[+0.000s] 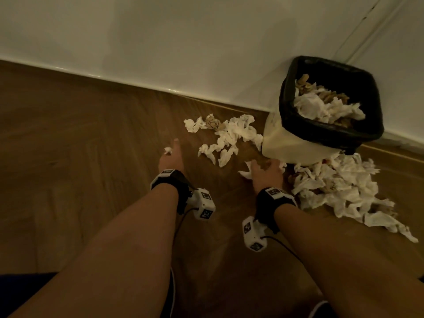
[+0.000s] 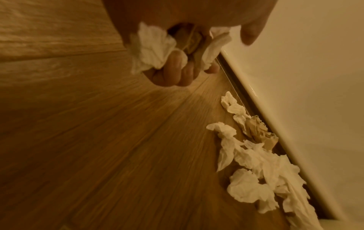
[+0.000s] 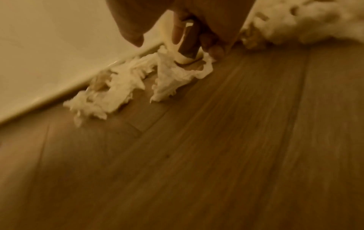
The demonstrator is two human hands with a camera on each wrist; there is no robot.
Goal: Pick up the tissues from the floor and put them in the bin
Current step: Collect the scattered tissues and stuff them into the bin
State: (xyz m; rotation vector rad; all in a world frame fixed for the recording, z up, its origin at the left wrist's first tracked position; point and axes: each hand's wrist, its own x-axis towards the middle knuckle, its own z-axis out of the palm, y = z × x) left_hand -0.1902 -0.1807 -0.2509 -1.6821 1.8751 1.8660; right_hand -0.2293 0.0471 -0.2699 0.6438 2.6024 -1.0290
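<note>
The cream bin [image 1: 282, 145] with a black liner stands against the wall, tissues [image 1: 325, 106] heaped inside. Crumpled white tissues [image 1: 229, 136] lie on the wooden floor left of it, and a bigger pile [image 1: 332, 189] sits in front of it on the right. My left hand [image 1: 171, 157] hovers left of the near cluster; the left wrist view shows its fingers [image 2: 177, 70] curled round a wad of tissues [image 2: 153, 51]. My right hand [image 1: 267, 171] is low at the bin's foot, its fingers [image 3: 177, 35] gripping a tissue [image 3: 177, 74] that trails to the floor.
A white wall with a skirting board [image 1: 137, 84] runs behind the bin. Bare wooden floor [image 1: 80, 157] spreads to the left and towards me. More tissues [image 2: 256, 163] line the skirting in the left wrist view. Cables hang from both wrist cameras.
</note>
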